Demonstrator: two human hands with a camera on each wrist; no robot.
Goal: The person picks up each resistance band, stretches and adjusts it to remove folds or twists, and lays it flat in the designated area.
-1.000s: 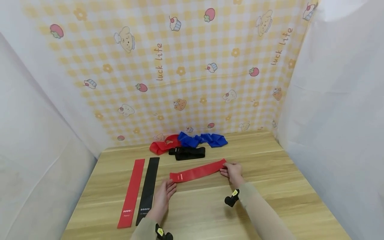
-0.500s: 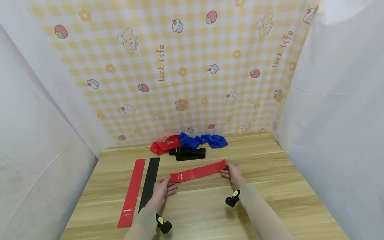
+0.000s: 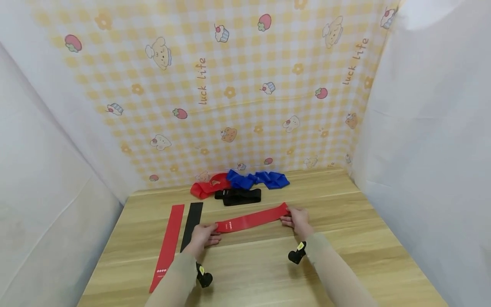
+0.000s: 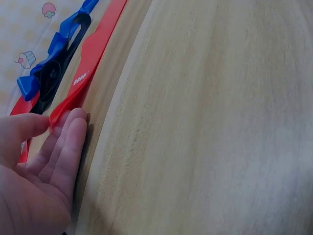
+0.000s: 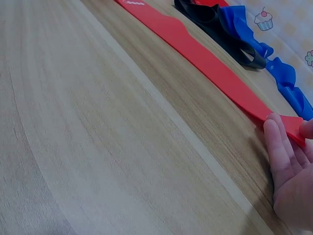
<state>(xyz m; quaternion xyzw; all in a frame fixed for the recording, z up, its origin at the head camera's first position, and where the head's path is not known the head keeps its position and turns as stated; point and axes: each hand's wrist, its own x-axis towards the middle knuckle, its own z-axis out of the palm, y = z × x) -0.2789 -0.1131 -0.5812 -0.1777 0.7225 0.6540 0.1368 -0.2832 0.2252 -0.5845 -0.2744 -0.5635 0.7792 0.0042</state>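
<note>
A red resistance band (image 3: 251, 220) with white dots and print near its left end stretches flat between the two hands. My left hand (image 3: 202, 238) pinches its left end between thumb and fingers; in the left wrist view that end curls up at the thumb. At the other end, my right hand (image 3: 298, 220) pinches the band's corner, and the right wrist view shows the thumb above it and fingers beneath. Left of the hands lie a flat red band (image 3: 168, 243) and a flat black band (image 3: 192, 224), both partly covered by the left hand and sleeve.
Along the back of the wooden table (image 3: 245, 273) lie a crumpled red band (image 3: 203, 189), a twisted blue band (image 3: 270, 180) and a looped black band (image 3: 241, 197). A yellow checked cloth (image 3: 230, 111) hangs behind, with white sheets at both sides.
My left hand has shifted from below the red band's left end to a pinch on it from the left, covering more of the flat black band. The right hand keeps its hold.
</note>
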